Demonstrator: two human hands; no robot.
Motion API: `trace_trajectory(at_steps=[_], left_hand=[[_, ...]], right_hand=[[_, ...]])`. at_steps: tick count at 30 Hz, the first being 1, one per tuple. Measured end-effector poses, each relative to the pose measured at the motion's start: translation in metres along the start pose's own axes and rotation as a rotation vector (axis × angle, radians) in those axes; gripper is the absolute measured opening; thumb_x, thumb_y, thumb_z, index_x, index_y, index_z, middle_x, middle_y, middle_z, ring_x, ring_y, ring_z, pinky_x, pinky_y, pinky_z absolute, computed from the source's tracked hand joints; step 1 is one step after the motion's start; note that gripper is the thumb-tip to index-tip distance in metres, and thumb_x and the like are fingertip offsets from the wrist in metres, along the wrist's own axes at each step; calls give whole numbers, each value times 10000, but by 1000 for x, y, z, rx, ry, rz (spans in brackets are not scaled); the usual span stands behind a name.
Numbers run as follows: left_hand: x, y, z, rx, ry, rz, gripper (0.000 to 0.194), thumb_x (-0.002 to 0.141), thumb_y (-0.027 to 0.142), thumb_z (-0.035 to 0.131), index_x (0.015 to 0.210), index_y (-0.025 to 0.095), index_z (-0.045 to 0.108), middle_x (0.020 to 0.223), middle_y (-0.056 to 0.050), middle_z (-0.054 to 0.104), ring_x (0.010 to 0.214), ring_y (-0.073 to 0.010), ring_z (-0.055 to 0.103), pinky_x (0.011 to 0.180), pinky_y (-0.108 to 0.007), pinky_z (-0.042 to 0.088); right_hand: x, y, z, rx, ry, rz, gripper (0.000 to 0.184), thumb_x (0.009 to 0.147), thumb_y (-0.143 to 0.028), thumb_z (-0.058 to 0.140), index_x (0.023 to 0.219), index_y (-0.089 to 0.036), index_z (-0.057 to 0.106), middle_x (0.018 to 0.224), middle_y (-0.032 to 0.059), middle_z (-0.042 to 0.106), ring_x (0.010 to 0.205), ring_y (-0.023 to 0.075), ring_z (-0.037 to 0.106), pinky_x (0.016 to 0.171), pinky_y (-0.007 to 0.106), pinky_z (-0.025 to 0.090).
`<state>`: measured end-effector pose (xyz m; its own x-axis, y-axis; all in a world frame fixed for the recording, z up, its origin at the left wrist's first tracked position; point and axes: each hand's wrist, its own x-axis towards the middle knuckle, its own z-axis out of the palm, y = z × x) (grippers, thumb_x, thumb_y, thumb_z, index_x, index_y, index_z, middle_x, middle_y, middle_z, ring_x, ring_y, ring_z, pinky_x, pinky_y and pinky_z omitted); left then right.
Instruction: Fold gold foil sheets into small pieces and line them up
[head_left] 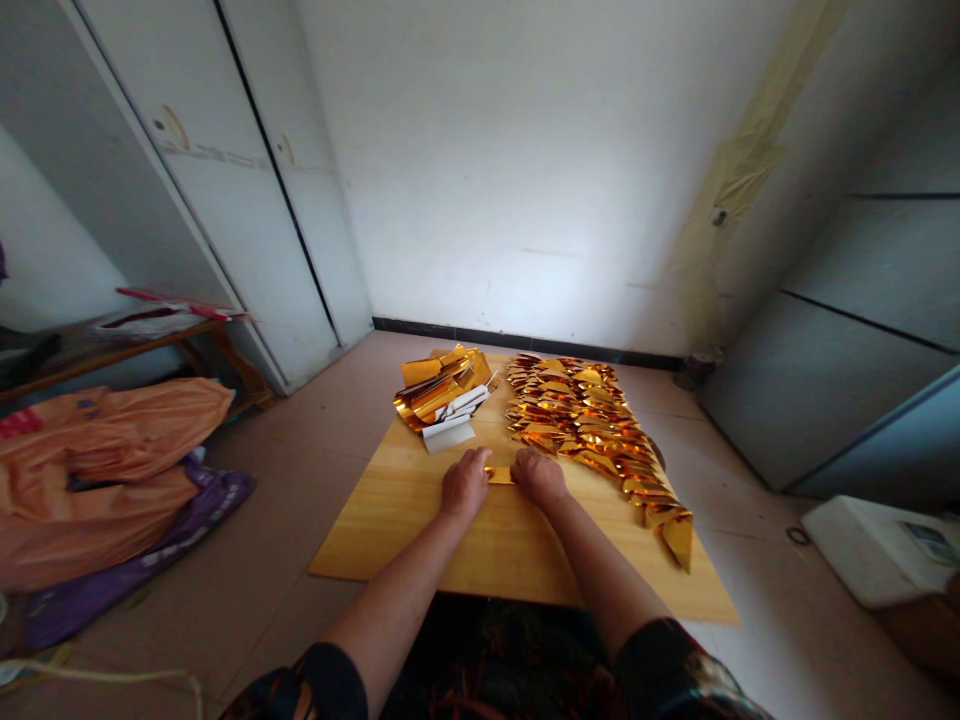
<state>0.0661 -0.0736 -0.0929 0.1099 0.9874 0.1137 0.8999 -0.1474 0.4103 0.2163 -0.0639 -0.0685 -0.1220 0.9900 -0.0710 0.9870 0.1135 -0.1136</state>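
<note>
With the hands as the clock's centre, a white wall (510, 180) fills twelve o'clock, meeting the pinkish tiled floor (300, 470) at a black skirting (442, 329). A pale wardrobe (225, 180) rises at ten, and a grey panelled unit (855, 310) at two. The wooden tabletop (420, 530) spreads beneath the work, its near half mostly bare. Orange cloth (97, 490) lies heaped at nine, overlapping a purple bag (180, 535) nearer eight; a white box (885, 550) sits at three. On the tabletop, overlapping rows of folded gold foil pieces (570, 415) crowd from one round to four, close beside the right hand (538, 478). Loose gold sheets (442, 385), some with white sides showing, are piled at eleven, just beyond the left hand (465, 485). Both hands are closed on the ends of a narrow gold strip (501, 476) stretched flat between them, though the curled fingers seem to hide its tips.
</note>
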Motion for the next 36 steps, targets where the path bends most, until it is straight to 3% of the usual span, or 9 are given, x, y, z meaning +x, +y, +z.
trace_trajectory(at_steps=[13,23,29,32,36], left_hand=[[0,4,-5,145,-58,39,295,896,177,450,1168,245,539,1131,-41,598,925,-166,618,762,-254,465],[-3,3,-4,143,-40,68,309,914,184,412,1185,255,542,1080,-57,568,848,-167,586,739,-273,444],[-1,4,-7,205,-33,269,218,914,220,438,935,244,654,979,-45,569,947,-199,516,803,-298,409],[3,3,-7,210,-77,376,208,903,205,461,889,220,668,922,-59,586,944,-207,506,812,-314,407],[5,1,-7,197,-127,451,234,905,189,446,867,194,677,882,-60,594,929,-204,508,827,-313,407]], right_hand=[[0,-1,-5,14,-30,12,268,911,-249,429,1047,-132,628,1075,143,646,948,218,649,734,269,467],[-2,0,2,-31,41,-40,249,918,-238,424,1021,-133,624,1033,145,640,863,213,649,654,262,447],[-10,1,8,-3,127,9,211,923,-313,446,982,-189,606,1009,85,630,822,163,627,595,215,409],[-12,2,12,12,157,33,193,921,-318,449,983,-206,593,1033,60,616,830,143,611,574,199,383],[-13,7,20,-9,186,-40,217,947,-259,388,956,-207,598,1026,56,608,833,134,594,569,194,358]])
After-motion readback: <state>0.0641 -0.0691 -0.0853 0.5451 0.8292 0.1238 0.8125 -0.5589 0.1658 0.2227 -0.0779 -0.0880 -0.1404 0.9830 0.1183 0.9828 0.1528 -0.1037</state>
